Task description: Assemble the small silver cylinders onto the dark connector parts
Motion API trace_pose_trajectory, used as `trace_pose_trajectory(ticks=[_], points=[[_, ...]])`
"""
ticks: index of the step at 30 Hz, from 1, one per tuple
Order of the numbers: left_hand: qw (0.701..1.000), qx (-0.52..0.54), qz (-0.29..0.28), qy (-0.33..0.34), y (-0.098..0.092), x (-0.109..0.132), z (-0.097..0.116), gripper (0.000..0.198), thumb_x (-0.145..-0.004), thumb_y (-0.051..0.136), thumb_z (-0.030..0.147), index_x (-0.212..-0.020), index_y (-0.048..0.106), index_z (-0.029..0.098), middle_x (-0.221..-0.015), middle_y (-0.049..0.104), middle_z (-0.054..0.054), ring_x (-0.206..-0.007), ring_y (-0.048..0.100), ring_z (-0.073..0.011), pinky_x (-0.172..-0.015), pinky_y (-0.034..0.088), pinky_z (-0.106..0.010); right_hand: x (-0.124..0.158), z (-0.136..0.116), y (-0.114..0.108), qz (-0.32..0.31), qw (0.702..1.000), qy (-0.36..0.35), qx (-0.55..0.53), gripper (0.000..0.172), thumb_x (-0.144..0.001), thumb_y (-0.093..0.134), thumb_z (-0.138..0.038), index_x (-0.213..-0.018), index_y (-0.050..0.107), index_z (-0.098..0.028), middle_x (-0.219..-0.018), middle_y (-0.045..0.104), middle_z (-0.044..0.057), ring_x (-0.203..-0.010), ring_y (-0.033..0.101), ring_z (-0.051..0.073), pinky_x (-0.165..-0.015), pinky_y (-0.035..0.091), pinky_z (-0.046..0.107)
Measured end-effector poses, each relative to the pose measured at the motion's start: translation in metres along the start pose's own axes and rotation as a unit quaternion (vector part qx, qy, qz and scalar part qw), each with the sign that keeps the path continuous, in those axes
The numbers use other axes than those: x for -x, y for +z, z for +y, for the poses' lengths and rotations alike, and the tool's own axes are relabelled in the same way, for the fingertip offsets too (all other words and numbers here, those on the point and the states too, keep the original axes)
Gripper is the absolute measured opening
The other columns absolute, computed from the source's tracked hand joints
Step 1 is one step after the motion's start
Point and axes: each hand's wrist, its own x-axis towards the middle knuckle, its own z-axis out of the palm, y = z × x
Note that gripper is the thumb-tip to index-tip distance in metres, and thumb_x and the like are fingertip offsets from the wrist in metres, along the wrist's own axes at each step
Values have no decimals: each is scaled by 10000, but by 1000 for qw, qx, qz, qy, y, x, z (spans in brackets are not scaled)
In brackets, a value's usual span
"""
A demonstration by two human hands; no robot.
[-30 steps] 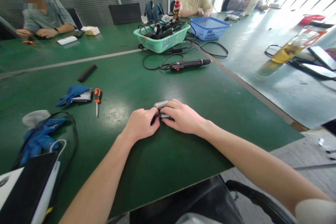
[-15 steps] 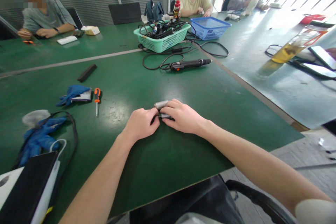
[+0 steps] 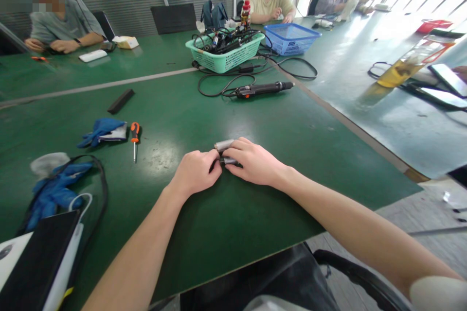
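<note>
Two silver metal cylinders lie side by side at the middle of the near table: the upper cylinder (image 3: 224,145) and the lower cylinder (image 3: 229,161). My right hand (image 3: 251,161) is curled over both from the right, its palm down, hiding their right ends. At their left ends is my left hand (image 3: 199,170), thumb and forefinger pinched together near the lower cylinder. What lies between those fingertips is hidden. An orange-and-black screwdriver (image 3: 134,138) rests to the left, tip toward me. Beyond my hands lies a black electric screwdriver (image 3: 264,89) with its cord.
Blue gloves (image 3: 104,131) and a dark bar (image 3: 121,101) lie at left, with a power bank or phone (image 3: 42,257) nearer me. Farther back stand a green basket (image 3: 222,61) of tools and a blue basket (image 3: 292,39). Several people sit around the tables.
My hands and the cylinders look unmoved. Across the table, the person in the yellow shirt has raised a hand slightly; the other seated people's hands have shifted a little.
</note>
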Motion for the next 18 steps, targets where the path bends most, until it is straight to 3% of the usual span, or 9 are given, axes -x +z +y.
trace_pose_trajectory(ticks=[18], points=[[1000,10,2,-6,-1,1,1,155,-884,476,275,-918,610,205,-738,683,-27,-619,610,-190,-590,394,-316,0,0,0,-3,1000,0,8,138,-942,591,-254,-1045,656,-189,-1087,660,104,-1054,565,249,-918,492,420]])
